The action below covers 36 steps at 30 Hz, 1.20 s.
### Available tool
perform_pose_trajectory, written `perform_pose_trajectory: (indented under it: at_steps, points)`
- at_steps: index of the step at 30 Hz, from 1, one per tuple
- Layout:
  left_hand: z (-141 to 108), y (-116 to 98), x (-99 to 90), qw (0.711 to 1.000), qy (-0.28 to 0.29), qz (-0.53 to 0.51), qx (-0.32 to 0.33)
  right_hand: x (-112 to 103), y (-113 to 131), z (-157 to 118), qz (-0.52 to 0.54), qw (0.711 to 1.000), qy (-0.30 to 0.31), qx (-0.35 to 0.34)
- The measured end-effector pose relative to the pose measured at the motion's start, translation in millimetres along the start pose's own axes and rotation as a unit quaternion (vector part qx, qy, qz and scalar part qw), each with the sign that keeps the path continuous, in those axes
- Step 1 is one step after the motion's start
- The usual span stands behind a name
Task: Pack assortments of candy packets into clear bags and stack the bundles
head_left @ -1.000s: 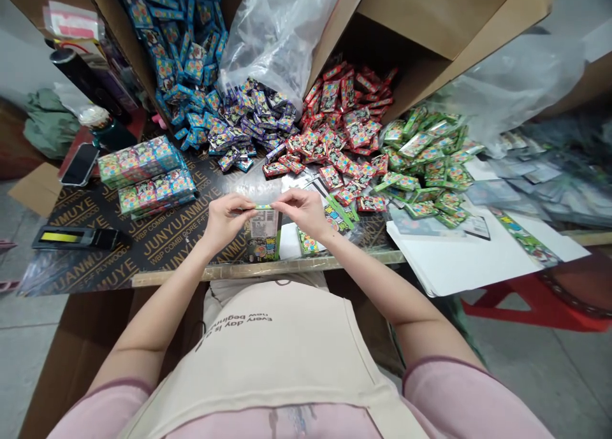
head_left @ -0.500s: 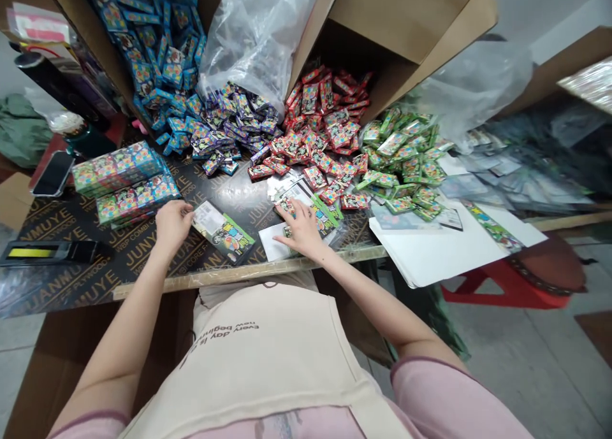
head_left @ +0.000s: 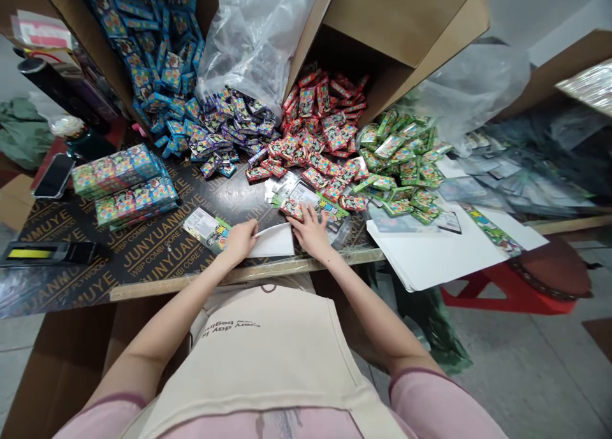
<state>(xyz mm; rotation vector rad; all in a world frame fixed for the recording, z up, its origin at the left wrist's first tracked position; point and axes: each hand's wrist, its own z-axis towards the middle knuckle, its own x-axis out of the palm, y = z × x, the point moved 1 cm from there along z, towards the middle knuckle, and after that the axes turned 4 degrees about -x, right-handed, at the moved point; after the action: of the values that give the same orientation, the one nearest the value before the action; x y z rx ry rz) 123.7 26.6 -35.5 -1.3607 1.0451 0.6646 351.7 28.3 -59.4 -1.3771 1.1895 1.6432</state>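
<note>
Tabletop (head_left: 138,251) first: black ply, looks slick, so flat stuff prob slides. Printed packet (head_left: 201,222) lies on it just left of the L hand (head_left: 242,239); prob thin n light, grab by the edges. White card (head_left: 275,240) is at the front edge btw both hands: prob featherweight, bendy, creases easy imo. L hand's pinching its upper-left part, good spot. R hand (head_left: 312,230) is splayed, fingertips by a red box (head_left: 291,208), prob light + crushable, can't tell if touching.
</note>
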Motion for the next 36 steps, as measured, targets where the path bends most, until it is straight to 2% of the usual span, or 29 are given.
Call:
perform_pose_trajectory:
  at_steps: [2,3,5,7,9,10,12,15,16,18,20,22,24,26,28,30,34,36]
  points:
    - [-11,12,-15.6,0.997,-0.060,-0.022,0.031,-3,-10,-1,0.071,0.996,-0.040,0.033]
    - [-18,16,-22.6,0.991,-0.108,-0.032,0.071,-5,-11,-1,0.131,0.988,-0.070,0.048]
    - [-32,20,-32.8,0.959,-0.204,-0.041,0.192,-9,-7,2,0.301,0.944,-0.118,0.062]
    - [-42,18,-37.2,0.918,-0.259,-0.031,0.300,-12,6,7,0.476,0.873,-0.096,0.048]
    - [-48,16,-38.2,0.892,-0.286,-0.025,0.348,-16,21,11,0.581,0.813,-0.027,0.032]
    - [-48,15,-38.2,0.886,-0.300,-0.027,0.353,-18,27,13,0.605,0.796,0.000,0.030]
    - [-49,16,-37.9,0.879,-0.324,-0.035,0.347,-21,35,17,0.617,0.786,0.008,0.037]
    - [-50,23,-36.6,0.874,-0.351,-0.044,0.332,-22,38,18,0.601,0.793,-0.050,0.087]
    - [-51,27,-35.6,0.872,-0.362,-0.045,0.326,-22,38,18,0.601,0.791,-0.052,0.101]
    - [-52,32,-32.9,0.869,-0.379,-0.045,0.314,-20,41,16,0.634,0.765,-0.012,0.113]
    - [-51,34,-29.1,0.879,-0.379,-0.061,0.284,-19,46,14,0.686,0.719,0.027,0.109]
    - [-47,33,-25.1,0.903,-0.355,-0.130,0.202,-19,50,13,0.714,0.693,0.005,0.104]
    - [-41,33,-21.3,0.907,-0.308,-0.273,0.093,-22,53,14,0.710,0.695,-0.057,0.098]
    - [-36,33,-18.6,0.869,-0.246,-0.429,0.026,-23,53,15,0.692,0.709,-0.101,0.090]
    - [-32,32,-18.0,0.832,-0.195,-0.519,0.006,-23,53,16,0.682,0.718,-0.111,0.083]
    - [-31,30,-19.3,0.821,-0.190,-0.538,-0.008,-22,52,16,0.682,0.721,-0.099,0.079]
    - [-33,25,-21.5,0.815,-0.242,-0.525,-0.030,-17,55,14,0.669,0.735,-0.087,0.068]
    - [-34,22,-21.0,0.819,-0.222,-0.528,-0.029,-16,57,13,0.655,0.748,-0.091,0.064]
